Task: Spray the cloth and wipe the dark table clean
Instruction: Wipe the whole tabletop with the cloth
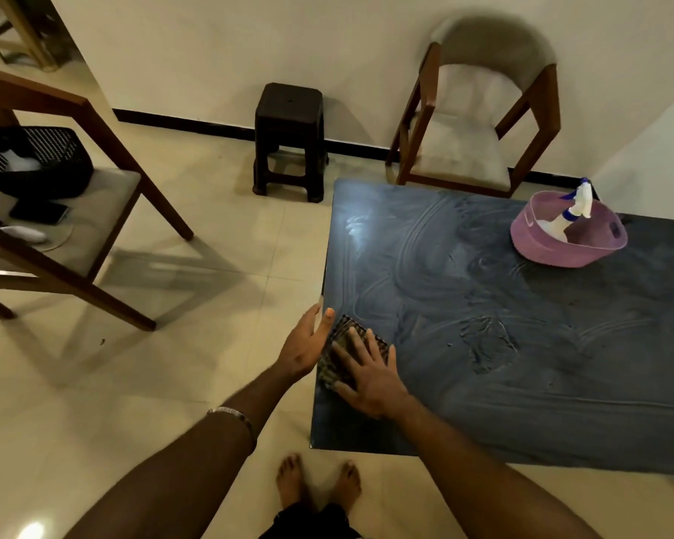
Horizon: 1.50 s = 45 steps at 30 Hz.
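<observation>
A folded, dark checked cloth (pixel 353 350) lies on the near left corner of the dark, square, glossy table (pixel 522 344), close to its left edge. The right hand (pixel 370 377) lies flat on top of the cloth, its fingers (pixel 357 340) spread and straight, pressing it down rather than gripping it. The left hand (pixel 308 342) is held at the table's left edge just beside the cloth, palm turned toward it, fingers released and nearly straight, with the thumb tip at the cloth's far corner; whether it touches the cloth cannot be told. A thin metal bangle (pixel 234 416) sits on the left forearm.

The tabletop shows pale curved smear marks across most of its surface. At the far right of the table stands a round pink plastic basin (pixel 569 247), and a white spray bottle with a blue trigger (pixel 574 212) leans inside it, well apart from the cloth.

On the tiled floor beyond the table stand a dark plastic stool (pixel 288 138) and a wooden chair with a pale cushion (pixel 479 122).
</observation>
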### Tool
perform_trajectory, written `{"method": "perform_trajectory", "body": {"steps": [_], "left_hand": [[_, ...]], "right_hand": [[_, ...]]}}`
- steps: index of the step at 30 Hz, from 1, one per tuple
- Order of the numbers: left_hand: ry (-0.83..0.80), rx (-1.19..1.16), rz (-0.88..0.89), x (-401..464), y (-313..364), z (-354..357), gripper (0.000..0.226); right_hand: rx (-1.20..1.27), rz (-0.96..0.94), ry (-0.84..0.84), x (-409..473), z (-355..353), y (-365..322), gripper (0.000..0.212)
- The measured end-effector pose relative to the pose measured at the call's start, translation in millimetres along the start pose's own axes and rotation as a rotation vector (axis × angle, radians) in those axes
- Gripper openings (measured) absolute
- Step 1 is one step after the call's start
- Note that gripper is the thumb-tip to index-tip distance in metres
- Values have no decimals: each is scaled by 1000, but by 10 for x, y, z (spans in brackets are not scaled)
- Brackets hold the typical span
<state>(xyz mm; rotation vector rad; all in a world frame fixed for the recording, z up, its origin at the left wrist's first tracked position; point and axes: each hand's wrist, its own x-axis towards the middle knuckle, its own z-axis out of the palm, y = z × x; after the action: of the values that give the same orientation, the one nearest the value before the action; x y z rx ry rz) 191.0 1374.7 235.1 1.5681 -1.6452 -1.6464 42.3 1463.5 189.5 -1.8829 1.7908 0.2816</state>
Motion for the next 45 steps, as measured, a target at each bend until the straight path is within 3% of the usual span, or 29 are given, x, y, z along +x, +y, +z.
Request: {"method": "perform_trajectory", "body": {"steps": [3,7,13,19,26,33,37,45], "left_hand": [[-12,-12,-20,-13,-60,14,87],[-49,-45,-5,-65,-148,85,60],[-39,-43,-89,-201,-429,141,91],[-20,-64,-97,-254,-481,156,91],[12,-154,-114,-201,-490,121,95],[8,-113,-111,-214,-504,202,91],[-32,-103,-93,-171,-512,241,96],[-10,-92,-99,-32,-342,121,91]], "right_hand": [[-33,17,17,138,-40,11,70],[-34,66,-8,161,85,-131,65],[-41,4,83,-567,770,-469,59],[-30,-35,148,-568,775,-401,57],[70,205,67,277,253,-425,64],[76,134,155,-546,861,-757,60],[62,146,162,-764,921,-485,64],[119,470,205,-195,395,258,67]]}}
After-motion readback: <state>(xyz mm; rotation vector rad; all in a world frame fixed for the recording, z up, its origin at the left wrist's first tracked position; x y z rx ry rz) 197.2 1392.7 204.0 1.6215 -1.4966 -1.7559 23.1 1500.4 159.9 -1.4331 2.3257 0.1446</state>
